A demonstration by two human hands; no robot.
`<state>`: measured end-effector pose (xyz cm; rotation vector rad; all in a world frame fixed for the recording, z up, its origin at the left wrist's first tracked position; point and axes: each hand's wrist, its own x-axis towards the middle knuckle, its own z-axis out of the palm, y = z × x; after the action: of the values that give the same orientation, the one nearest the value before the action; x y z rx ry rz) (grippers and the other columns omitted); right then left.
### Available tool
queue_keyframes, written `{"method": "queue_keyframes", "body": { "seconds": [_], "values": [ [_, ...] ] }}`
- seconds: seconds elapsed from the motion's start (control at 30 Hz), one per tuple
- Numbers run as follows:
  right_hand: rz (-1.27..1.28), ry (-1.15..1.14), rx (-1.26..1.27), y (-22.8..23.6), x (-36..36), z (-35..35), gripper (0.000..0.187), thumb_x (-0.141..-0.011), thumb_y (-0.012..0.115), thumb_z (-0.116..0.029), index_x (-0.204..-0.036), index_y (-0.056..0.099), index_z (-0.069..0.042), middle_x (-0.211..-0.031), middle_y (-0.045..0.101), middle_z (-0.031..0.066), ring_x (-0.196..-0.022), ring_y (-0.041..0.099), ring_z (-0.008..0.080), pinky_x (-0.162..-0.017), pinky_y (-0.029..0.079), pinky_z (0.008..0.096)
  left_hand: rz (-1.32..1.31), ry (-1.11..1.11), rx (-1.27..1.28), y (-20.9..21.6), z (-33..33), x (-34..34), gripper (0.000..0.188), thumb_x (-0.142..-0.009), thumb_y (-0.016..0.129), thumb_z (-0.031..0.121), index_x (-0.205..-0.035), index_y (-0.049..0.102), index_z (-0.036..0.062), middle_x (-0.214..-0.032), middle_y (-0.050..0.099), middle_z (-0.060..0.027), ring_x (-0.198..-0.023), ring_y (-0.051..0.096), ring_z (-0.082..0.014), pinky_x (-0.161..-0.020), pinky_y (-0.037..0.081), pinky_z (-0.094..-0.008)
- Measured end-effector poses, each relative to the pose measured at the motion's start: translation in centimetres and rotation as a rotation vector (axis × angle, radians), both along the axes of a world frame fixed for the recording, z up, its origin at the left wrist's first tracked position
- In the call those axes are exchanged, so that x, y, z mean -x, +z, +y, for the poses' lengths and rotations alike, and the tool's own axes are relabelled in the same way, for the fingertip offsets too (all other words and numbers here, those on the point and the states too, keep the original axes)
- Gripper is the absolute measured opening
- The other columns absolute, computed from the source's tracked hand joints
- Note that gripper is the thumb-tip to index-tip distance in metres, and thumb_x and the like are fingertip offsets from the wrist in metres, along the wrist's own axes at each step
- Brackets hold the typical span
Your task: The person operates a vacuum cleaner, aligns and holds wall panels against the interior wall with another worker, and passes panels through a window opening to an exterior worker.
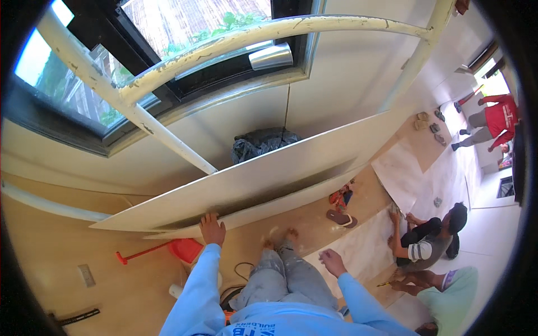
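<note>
My left hand (213,231) is at the near white panel (291,200), its fingers curled over the upper edge. Behind that panel, a larger white panel (269,162) leans toward the wall, with a dark gap between the two. Off to the right of my legs, my right hand (333,262) hangs in the air, away from the panels. Its fingers are curled in toward the thumb; anything between them is too small to make out.
A chipped cream metal frame (280,28) crosses before the window. A red dustpan (185,250) lies left; a brown flip-flop (342,218) is ahead. Two people (428,238) (448,297) crouch at right by white floor sheets (358,246). Someone in red (499,120) stands farther off.
</note>
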<state>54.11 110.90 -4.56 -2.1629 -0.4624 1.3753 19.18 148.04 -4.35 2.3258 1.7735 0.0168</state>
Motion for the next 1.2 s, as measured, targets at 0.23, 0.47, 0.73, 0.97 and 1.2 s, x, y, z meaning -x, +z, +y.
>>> {"method": "queue_keyframes", "body": {
  "seconds": [0.23, 0.47, 0.73, 0.97, 1.2],
  "values": [
    [0.249, 0.022, 0.036, 2.5, 3.9, 14.5, 0.048, -0.099, 0.063, -0.050, -0.104, 0.068, -0.002, -0.093, 0.072, 0.0098, -0.079, 0.068, 0.0186, -0.069, 0.054, 0.0349, -0.045, -0.114, 0.126, -2.0, -2.9, 4.0, 0.026, -0.078, 0.075, 0.020, -0.101, 0.065, 0.0120, -0.106, 0.064, -0.0131, -0.107, 0.059, -0.0365, -0.096, 0.044, -0.0522],
    [0.555, -0.318, 0.267, 1.5, 7.9, 19.5, 0.073, -0.090, 0.055, -0.078, -0.115, 0.061, -0.009, -0.090, 0.064, 0.0043, -0.078, 0.064, 0.0160, -0.063, 0.053, 0.0328, -0.118, -0.244, 0.323, -2.4, -4.3, 5.3, 0.024, -0.073, 0.075, 0.018, -0.092, 0.065, 0.0087, -0.094, 0.068, -0.0164, -0.095, 0.064, -0.0394, -0.085, 0.050, -0.0510],
    [0.552, -0.524, 0.302, -2.6, 9.9, 21.7, 0.059, -0.093, 0.054, -0.073, -0.101, 0.058, -0.014, -0.073, 0.052, 0.0009, -0.064, 0.056, 0.0156, -0.053, 0.047, 0.0325, 0.025, -0.414, 0.406, -3.4, -3.3, 8.6, 0.025, -0.077, 0.073, 0.024, -0.093, 0.065, 0.0056, -0.097, 0.071, -0.0150, -0.094, 0.069, -0.0366, -0.083, 0.054, -0.0491],
    [0.480, -0.405, 0.360, -3.5, 9.9, 21.1, 0.042, -0.098, 0.057, -0.058, -0.098, 0.059, -0.016, -0.067, 0.048, -0.0004, -0.058, 0.050, 0.0149, -0.049, 0.045, 0.0360, 0.396, -0.589, 0.708, -4.2, -1.6, 10.4, 0.031, -0.084, 0.065, 0.036, -0.099, 0.076, 0.0102, -0.100, 0.076, -0.0157, -0.095, 0.074, -0.0328, -0.083, 0.058, -0.0459],
    [0.536, -0.563, 0.307, -5.1, 10.4, 19.5, 0.039, -0.103, 0.051, -0.054, -0.112, 0.057, -0.017, -0.064, 0.040, -0.0021, -0.053, 0.041, 0.0131, -0.050, 0.040, 0.0337, 0.570, -0.898, 0.748, -4.3, -0.8, 8.7, 0.030, -0.086, 0.060, 0.029, -0.100, 0.081, 0.0132, -0.104, 0.077, -0.0150, -0.097, 0.074, -0.0344, -0.081, 0.059, -0.0425]
  ]
}}
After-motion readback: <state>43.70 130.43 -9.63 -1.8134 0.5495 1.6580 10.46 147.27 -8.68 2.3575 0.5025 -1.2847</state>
